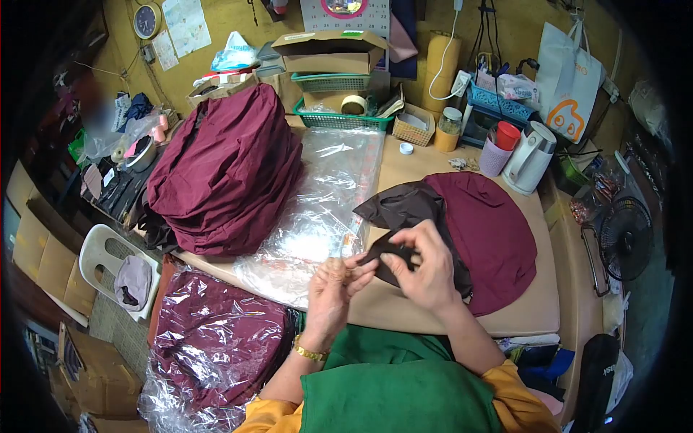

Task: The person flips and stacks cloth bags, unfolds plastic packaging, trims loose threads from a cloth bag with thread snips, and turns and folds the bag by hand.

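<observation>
A dark brown strip of fabric [390, 265] is stretched between my two hands above the table's front part. My left hand [333, 292], with a gold bracelet at the wrist, pinches one end of it. The thumb and fingers of my right hand [427, 268] are closed on the other end. Just beyond and to the right lies a rounded maroon fabric piece [498, 242] with a dark brown fabric part [408, 202] along its left side. Whether the strip joins that dark part cannot be made out, since my right hand covers the area between them.
Left on the table stands a tall stack of maroon fabric [224, 169], beside clear plastic sheets [328, 187]. Plastic-wrapped maroon fabric [216, 332] sits below the front edge. At the back are a green basket [339, 121], a glass jar [449, 130] and a white electric kettle [530, 159].
</observation>
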The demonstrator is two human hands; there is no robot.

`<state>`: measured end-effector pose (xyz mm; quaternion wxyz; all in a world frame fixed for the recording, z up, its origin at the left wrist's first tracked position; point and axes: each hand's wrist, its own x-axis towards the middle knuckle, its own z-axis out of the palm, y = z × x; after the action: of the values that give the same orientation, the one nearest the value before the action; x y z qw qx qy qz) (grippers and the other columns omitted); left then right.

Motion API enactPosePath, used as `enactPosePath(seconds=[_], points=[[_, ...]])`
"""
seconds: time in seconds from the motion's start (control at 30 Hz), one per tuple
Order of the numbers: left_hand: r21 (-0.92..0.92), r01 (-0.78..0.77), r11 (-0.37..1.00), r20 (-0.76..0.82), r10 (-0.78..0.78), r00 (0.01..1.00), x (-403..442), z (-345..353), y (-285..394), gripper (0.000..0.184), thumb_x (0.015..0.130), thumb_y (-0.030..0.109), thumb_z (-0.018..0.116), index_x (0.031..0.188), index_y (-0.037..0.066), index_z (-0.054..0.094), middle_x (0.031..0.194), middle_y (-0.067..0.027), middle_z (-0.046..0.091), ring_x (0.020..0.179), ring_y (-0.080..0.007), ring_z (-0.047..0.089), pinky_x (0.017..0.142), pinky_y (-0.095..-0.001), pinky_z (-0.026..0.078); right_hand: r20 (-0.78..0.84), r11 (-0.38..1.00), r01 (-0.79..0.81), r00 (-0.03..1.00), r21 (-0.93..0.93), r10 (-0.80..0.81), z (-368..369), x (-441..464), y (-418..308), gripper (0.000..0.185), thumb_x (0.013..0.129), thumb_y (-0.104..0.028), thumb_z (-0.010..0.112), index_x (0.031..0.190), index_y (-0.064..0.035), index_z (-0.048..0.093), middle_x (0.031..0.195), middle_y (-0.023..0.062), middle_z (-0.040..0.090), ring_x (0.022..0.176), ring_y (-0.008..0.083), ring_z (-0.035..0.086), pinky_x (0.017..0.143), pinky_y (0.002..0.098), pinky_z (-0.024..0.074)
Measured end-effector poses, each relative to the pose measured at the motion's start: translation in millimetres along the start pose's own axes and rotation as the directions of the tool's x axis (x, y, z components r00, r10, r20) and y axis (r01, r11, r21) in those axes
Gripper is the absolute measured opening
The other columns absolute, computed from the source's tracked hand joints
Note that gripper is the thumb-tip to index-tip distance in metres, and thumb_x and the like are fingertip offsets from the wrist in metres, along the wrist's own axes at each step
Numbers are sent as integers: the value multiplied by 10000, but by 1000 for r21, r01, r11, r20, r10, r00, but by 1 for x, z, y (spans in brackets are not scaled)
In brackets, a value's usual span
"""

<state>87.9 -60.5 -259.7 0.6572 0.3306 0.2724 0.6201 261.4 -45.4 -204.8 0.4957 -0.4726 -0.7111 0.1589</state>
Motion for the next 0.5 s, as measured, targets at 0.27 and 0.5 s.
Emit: enactPosePath(seconds=[0.27, 0.5], points=[[712, -61, 699, -206, 291, 934, 29, -93, 6, 490, 1033, 434, 437, 1146, -23, 574, 929, -100, 635, 772, -169, 574, 715, -310, 475, 196, 884, -445, 888, 141, 416, 33, -45, 123, 244, 915, -193, 707, 1000, -15, 565, 764, -29, 547, 702, 42, 464, 656, 213, 400], [988, -86, 128, 113, -221, 969, 7, -27, -39, 465, 944, 396, 607, 1110, -38, 587, 770, -240, 641, 803, -426, 657, 729, -469, 501, 88, 949, -287, 957, 131, 277, 26, -35, 146, 275, 999, -264, 573, 945, 5, 591, 724, 37, 589, 658, 86, 521, 601, 282, 427]])
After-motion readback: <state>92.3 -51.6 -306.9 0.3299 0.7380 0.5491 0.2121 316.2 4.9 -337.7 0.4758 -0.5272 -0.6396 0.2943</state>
